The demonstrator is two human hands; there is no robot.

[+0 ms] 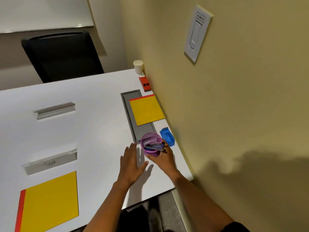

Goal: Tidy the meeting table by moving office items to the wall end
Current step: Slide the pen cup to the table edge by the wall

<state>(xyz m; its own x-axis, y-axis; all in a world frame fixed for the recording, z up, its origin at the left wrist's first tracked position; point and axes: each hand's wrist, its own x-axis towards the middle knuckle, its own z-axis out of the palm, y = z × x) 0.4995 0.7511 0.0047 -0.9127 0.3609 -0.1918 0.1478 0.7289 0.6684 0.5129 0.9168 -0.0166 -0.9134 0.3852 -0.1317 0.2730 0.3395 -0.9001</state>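
Carefully, we grasp the purple mesh pen cup [151, 144] in our right hand [164, 158], left hand [132, 162] released, and should set it upright beside the blue tape dispenser [167, 136].

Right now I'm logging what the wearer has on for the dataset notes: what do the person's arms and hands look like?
Both forearms are bare, with no watch, bracelet or glove showing. The left hand and the right hand show no rings on the visible fingers. A dark sleeve edge shows on the right upper arm at the bottom of the view; the left arm leaves the frame before any sleeve appears.
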